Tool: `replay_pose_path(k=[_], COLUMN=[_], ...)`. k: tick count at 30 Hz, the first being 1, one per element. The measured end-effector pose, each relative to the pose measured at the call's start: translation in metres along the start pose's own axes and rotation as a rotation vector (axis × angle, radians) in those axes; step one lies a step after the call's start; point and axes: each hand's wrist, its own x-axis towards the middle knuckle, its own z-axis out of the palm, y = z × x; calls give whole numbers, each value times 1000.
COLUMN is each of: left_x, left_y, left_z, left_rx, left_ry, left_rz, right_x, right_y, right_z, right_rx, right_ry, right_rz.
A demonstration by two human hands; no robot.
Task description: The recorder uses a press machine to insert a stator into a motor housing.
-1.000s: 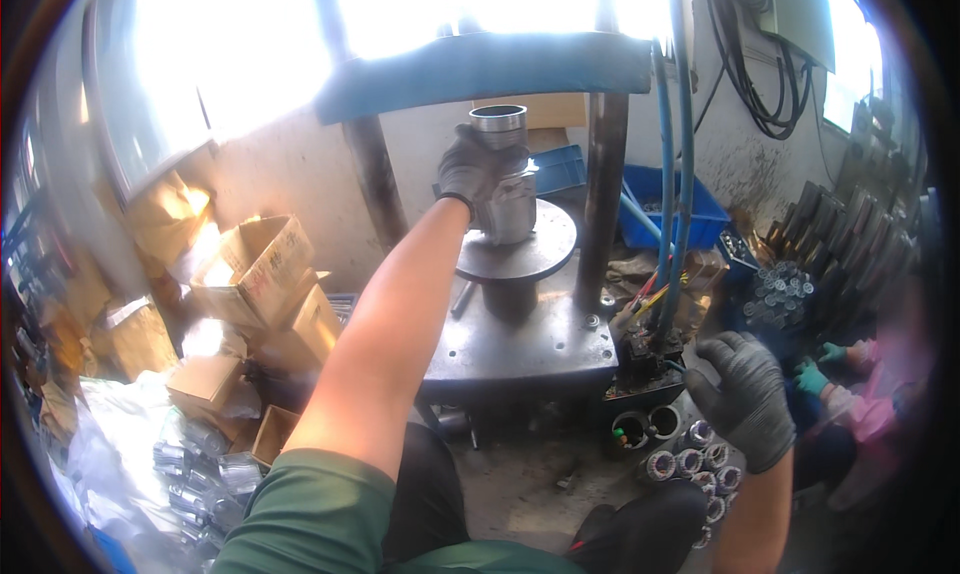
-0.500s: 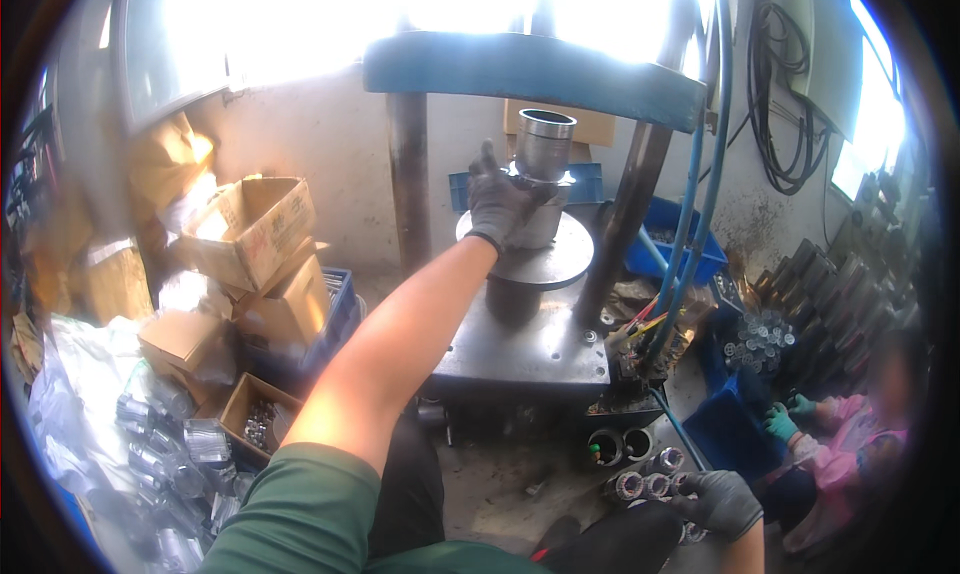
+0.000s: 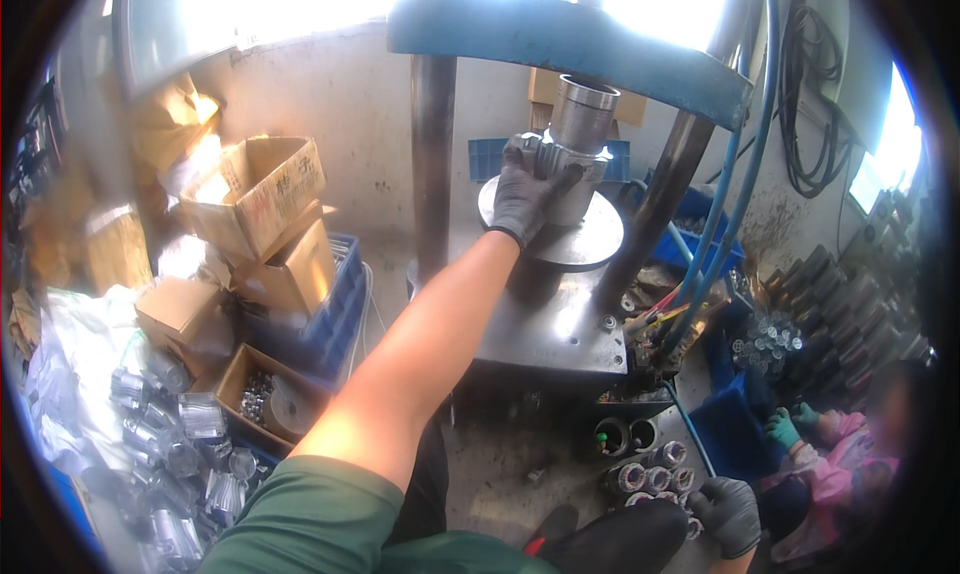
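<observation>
My left hand [image 3: 535, 186], in a dark grey glove, is closed on the side of a ribbed metal housing [image 3: 570, 196]. A smooth, open-topped metal cylinder [image 3: 583, 114] stands upright in the housing's top. The housing rests on a round steel plate [image 3: 590, 246] under the blue crossbeam of a press [image 3: 570, 34]. Low on the right, my right hand [image 3: 728, 514], also gloved, has its fingers curled beside several wound stators [image 3: 655, 479]. Whatever lies under those fingers is hidden.
Cardboard boxes [image 3: 250, 199] and a blue crate [image 3: 345, 274] stand on the left, above clear plastic-looking cylinders [image 3: 205, 414]. Blue hoses [image 3: 735, 164] run down the press's right side. A co-worker in a pink sleeve [image 3: 835, 474] and green gloves sits at the right, near a blue bin [image 3: 735, 429].
The whole view has shifted, so the press sits higher and farther right. My left hand's fingers have come in around the housing. My right hand has moved slightly, still beside the stators.
</observation>
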Motion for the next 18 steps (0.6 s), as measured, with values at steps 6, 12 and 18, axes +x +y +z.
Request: replay_pose_path(k=[6, 12, 18], left_x=[2, -9, -1], left_y=[-2, 20, 6], left_z=[2, -5, -5], left_rx=[-68, 81, 50], left_ry=[-13, -19, -2], left_rz=[-10, -90, -76], right_x=[1, 3, 13], right_y=[-10, -5, -1], right_z=[-6, -9, -18], right_rx=[51, 12, 29], right_ry=[1, -22, -145], right_rz=[27, -28, -88])
